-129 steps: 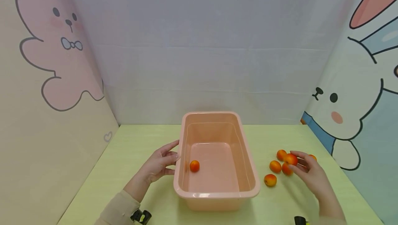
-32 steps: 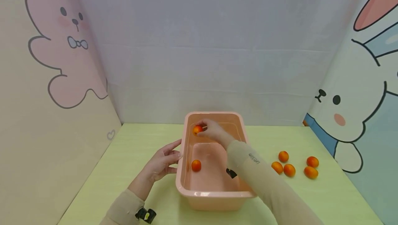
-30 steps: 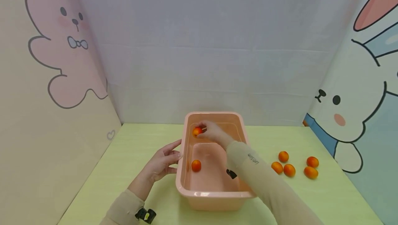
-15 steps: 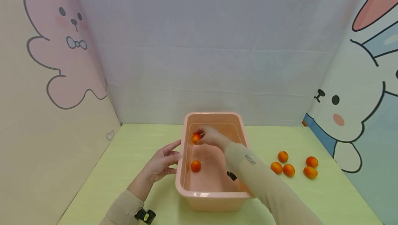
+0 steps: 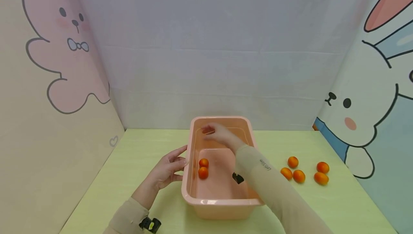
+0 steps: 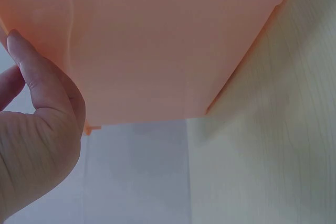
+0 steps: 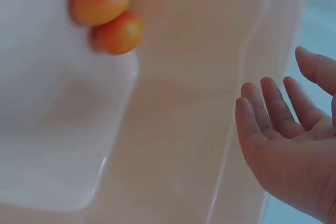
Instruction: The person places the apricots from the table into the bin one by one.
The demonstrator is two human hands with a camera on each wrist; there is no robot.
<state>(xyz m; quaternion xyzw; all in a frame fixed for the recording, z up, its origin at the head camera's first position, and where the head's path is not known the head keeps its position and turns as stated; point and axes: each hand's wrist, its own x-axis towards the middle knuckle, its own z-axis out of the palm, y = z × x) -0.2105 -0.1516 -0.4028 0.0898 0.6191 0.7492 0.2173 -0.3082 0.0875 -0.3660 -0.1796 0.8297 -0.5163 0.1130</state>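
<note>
A peach-coloured plastic bin stands on the table. My left hand touches the bin's left rim from outside, fingers fairly straight; the left wrist view shows fingertips of that hand against the bin's outer wall. Over the far left part of the bin hovers my right hand, holding nothing. Its fingers are spread and loosely bent in the right wrist view. Two small, smooth, orange-red fruits, one nearer and one farther, lie touching on the bin floor by the left wall.
Right of the bin, several more orange fruits lie on the pale yellow-green table, in a nearer cluster and a farther-right pair. A white back wall and side walls with cartoon animals enclose the table.
My right hand brought an orange-red fruit from the right side of the table, lowered it into the bin and let go. It has risen slightly since. My left hand stayed at the rim.
</note>
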